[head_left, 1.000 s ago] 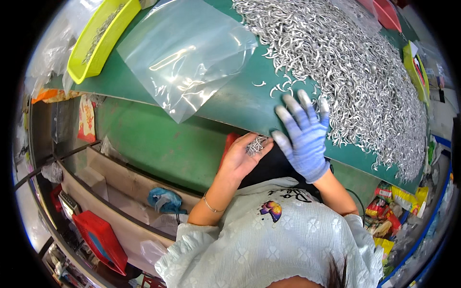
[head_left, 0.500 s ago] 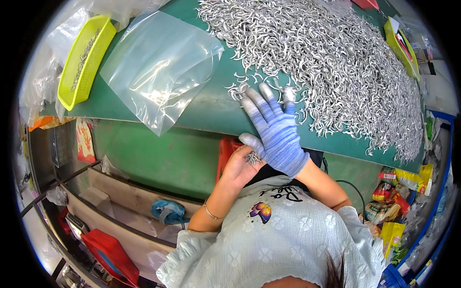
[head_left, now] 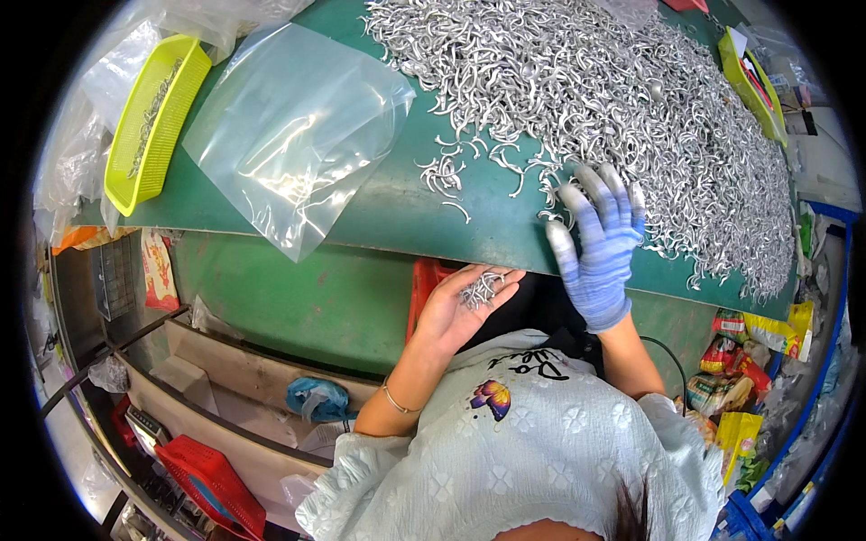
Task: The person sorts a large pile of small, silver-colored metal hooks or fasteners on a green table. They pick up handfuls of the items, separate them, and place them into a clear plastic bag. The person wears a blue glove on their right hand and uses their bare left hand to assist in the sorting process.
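Note:
My bare left hand (head_left: pixel 454 307) is cupped palm up just below the table's edge and holds a small heap of curved silvery metal pieces (head_left: pixel 483 290). My right hand (head_left: pixel 599 257), in a blue knit glove with pale fingertips, lies palm down at the near edge of a big pile of the same metal pieces (head_left: pixel 613 99). Its fingers are spread over the pile's border, and the thumb points toward the bare tabletop. Left of this hand, a few loose metal pieces (head_left: pixel 442 174) lie apart from the pile.
A clear plastic bag (head_left: pixel 302 135) lies flat on the green table (head_left: pixel 492 212). A yellow-green basket (head_left: pixel 171 135) with some metal pieces stands at the left, another (head_left: pixel 756 95) at the far right. Colourful packets (head_left: pixel 735 379) sit low at the right; a red basket (head_left: pixel 212 487) is at lower left.
My right hand has moved right, away from above my left hand, to the pile's near edge. A few loose pieces now show where it was. My left hand stays nearly in place, its pieces more visible.

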Demonstrator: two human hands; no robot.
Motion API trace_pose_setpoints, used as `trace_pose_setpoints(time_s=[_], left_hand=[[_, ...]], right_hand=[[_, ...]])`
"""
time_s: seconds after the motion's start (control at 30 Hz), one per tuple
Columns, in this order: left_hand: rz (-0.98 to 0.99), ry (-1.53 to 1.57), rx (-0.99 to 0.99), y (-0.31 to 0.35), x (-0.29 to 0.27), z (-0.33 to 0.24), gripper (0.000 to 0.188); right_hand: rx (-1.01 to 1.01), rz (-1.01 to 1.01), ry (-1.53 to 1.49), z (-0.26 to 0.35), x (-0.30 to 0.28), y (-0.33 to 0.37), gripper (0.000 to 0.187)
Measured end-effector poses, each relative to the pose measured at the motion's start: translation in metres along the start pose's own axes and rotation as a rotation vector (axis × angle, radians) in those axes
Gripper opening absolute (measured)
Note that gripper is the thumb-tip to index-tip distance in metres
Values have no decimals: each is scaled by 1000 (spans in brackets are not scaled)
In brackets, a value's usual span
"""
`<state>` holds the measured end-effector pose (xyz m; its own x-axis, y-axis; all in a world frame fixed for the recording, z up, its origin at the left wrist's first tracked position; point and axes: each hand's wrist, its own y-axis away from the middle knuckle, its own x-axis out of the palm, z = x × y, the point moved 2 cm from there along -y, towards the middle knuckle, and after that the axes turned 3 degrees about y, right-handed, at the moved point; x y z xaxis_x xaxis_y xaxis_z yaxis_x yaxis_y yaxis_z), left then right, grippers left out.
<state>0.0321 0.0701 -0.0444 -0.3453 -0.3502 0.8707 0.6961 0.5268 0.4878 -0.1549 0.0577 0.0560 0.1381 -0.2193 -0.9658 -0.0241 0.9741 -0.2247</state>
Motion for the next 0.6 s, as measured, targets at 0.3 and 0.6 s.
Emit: trace_pose_setpoints(time_s=[0.3, 0.6], left_hand=[[28, 138, 14, -4, -21, 2, 20], [-48, 1, 40, -2, 2, -4, 31]], right_hand=[[-209, 134, -99, 53, 28, -10, 63], [-99, -105, -265, 11, 5, -6, 49]])
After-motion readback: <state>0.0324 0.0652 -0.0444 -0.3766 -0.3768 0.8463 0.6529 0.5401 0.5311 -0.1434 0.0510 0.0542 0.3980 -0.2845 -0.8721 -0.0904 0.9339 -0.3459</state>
